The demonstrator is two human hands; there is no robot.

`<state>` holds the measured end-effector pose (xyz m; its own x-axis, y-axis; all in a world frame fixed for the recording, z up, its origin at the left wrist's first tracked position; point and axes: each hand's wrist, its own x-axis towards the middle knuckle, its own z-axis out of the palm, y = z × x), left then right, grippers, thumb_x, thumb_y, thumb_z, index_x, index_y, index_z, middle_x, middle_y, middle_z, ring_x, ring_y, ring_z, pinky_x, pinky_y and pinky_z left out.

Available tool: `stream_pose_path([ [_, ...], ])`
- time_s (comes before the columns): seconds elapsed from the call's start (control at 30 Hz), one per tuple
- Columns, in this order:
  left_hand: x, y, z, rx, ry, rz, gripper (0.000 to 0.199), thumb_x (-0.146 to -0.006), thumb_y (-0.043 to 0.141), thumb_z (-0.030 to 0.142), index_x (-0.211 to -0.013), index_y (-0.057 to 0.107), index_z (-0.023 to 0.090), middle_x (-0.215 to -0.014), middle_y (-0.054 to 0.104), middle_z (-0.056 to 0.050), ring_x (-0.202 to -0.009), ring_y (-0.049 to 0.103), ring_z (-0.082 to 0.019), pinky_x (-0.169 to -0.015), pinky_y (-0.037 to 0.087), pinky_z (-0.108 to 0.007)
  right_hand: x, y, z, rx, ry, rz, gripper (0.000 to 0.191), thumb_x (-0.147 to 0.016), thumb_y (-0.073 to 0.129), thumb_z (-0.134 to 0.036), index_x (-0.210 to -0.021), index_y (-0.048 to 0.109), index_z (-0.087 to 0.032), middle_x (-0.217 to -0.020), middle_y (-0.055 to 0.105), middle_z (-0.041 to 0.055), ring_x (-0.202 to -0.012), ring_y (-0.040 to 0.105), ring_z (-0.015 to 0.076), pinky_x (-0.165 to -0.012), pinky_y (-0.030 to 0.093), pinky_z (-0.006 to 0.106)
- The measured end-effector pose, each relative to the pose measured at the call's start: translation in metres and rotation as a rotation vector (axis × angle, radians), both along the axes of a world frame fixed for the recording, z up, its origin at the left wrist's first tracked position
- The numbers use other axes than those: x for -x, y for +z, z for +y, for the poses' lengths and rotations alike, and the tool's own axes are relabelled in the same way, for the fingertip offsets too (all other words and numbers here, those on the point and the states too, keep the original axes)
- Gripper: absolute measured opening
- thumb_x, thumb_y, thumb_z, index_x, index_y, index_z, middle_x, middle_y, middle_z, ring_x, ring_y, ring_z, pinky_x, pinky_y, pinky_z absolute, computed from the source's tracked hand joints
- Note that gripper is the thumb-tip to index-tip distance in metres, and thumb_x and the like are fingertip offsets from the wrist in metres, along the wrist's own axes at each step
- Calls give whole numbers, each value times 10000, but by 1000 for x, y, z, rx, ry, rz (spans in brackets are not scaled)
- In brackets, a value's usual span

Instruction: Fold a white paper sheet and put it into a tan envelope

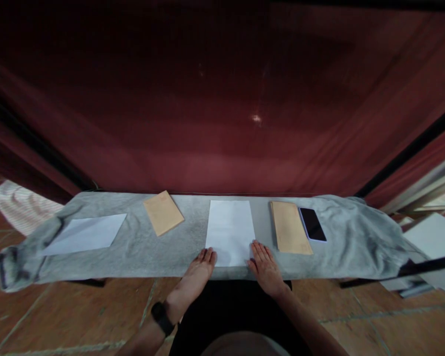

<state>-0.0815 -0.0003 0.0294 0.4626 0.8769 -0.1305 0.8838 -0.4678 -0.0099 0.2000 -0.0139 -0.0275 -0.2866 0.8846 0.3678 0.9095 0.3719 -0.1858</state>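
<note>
Left hand [202, 264] flat, fingers spread, grasping nothing, at the near left corner of the white sheet [230, 231]. Right hand [264, 262] likewise flat and released, fingertips on the sheet's near right corner. Sheet centred on the grey-covered surface [141, 247]. Further right, tan envelope [289, 226] beside dark phone [312, 224]. Left, a smaller envelope [163, 212], another paper [85, 233]. Background dim, blurred.

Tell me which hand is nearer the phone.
Right. The right hand rests at the white sheet's near right corner, left of the phone; the left hand sits at the sheet's left corner, farther off.
</note>
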Motion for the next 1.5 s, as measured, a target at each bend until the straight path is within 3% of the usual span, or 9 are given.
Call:
stream_pose_path([
  [0.17, -4, 11, 1, 19, 66, -70, 563, -837, 379, -35, -1335, 572, 143, -1407, 575, -147, -1316, 533, -235, -1092, 440, -375, -11, 5, -4, 42, 79, 63, 555, -1009, 445, -352, -1523, 350, -164, -1524, 446, 123, -1413, 414, 251, -1171, 355, 459],
  [0.33, 2, 24, 3, 4, 172, -220, 381, -880, 397, 50, -1129, 665, 153, -1167, 701, -138, -1094, 666, -255, -949, 522, -391, -19, 8, -6, 103, 141, 240, 577, -963, 502, -287, -1521, 360, -249, -1491, 499, 82, -1377, 465, 243, -1159, 384, 493],
  [0.53, 24, 32, 0, 9, 178, -734, 282, -954, 424, 283, -1040, 689, 237, -1067, 736, -54, -977, 692, -202, -909, 534, -324, -27, 13, -8, 195, 92, 544, 499, -926, 481, -206, -1418, 515, -286, -1407, 584, 61, -1306, 542, 224, -1111, 453, 465],
  [0.8, 28, 46, -3, 173, 402, -1254, 282, -855, 590, 464, -826, 673, 195, -721, 667, 2, -702, 619, -160, -671, 492, -248, -23, 20, 1, 198, 29, 656, 350, -962, 481, -394, -1211, 671, -238, -1242, 692, 95, -1178, 635, 265, -1020, 518, 469],
  [0.93, 20, 40, 10, 135, 508, -1396, 300, -796, 646, 481, -804, 640, 181, -673, 630, 17, -650, 576, -140, -613, 457, -231, -14, 18, 19, 146, -58, 599, 362, -986, 421, -423, -1048, 713, -219, -1033, 752, 84, -986, 704, 235, -909, 561, 390],
  [1.07, 10, 32, 36, -9, 621, -1488, 330, -773, 647, 506, -820, 633, 179, -728, 663, -1, -691, 594, -150, -654, 476, -250, -5, 19, 41, 99, -134, 491, 365, -989, 408, -408, -927, 719, -228, -935, 758, 72, -891, 711, 228, -858, 544, 366],
  [1.27, -3, 27, 63, -98, 755, -1566, 469, -813, 623, 526, -1094, 615, 151, -788, 666, -11, -730, 617, -161, -689, 499, -276, 8, 23, 62, 74, -260, 420, 350, -990, 394, -367, -894, 695, -217, -847, 759, 48, -805, 720, 210, -770, 509, 308],
  [1.37, -3, 14, 66, -46, 715, -1515, 545, -798, 654, 487, -1203, 566, 134, -738, 646, 9, -670, 614, -161, -646, 499, -283, 12, 22, 66, 82, -313, 364, 350, -990, 384, -343, -873, 690, -222, -840, 757, 42, -796, 716, 207, -764, 483, 310],
  [1.5, 1, -7, 65, -58, 667, -1275, 523, -807, 612, 294, -1299, 525, 141, -765, 659, 5, -678, 632, -174, -693, 523, -320, 17, 19, 69, 73, -365, 272, 325, -985, 379, -305, -952, 691, -221, -923, 758, 53, -867, 701, 222, -825, 443, 351],
])
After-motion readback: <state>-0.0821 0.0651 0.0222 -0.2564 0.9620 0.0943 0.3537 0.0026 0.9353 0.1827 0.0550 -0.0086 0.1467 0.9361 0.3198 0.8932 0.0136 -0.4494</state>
